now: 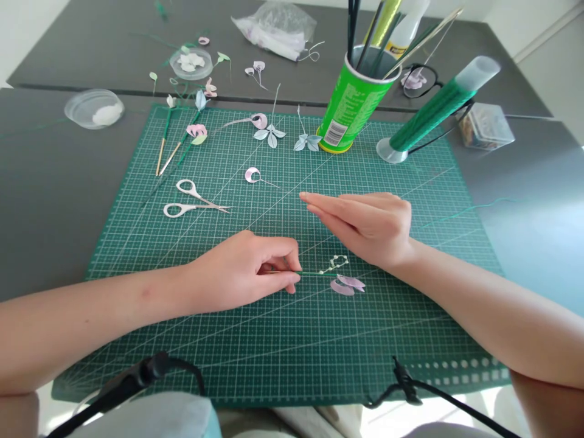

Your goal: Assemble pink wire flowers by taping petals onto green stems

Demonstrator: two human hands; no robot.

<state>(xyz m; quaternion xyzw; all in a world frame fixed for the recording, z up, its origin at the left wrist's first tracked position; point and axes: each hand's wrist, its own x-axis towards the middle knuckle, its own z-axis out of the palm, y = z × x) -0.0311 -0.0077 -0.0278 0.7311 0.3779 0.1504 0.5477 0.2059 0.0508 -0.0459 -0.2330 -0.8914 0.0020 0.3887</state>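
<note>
My left hand [255, 267] pinches a thin green flower stem [319, 274] between thumb and fingertips, just above the cutting mat. At the stem's right end are several pale purple petals [347, 284] and a small loop of whitish beads [338, 262]. My right hand [365, 222] hovers up and to the right of the stem, its fingers stretched and pressed against the thumb. Whatever lies between those fingertips, if anything, is too fine to make out. Left of the right fingertips lies a purple ring-shaped petal [252, 175] on a thin wire.
White-handled scissors [180, 210] lie partly spread on the green cutting mat [255, 359]. Behind stand a green can [353, 103] of sticks and a green-wrapped tube [431, 112]. Blue-grey flowers [270, 135], a shallow dish [95, 112], a plastic bag [278, 30] and a clear box [487, 126] are around.
</note>
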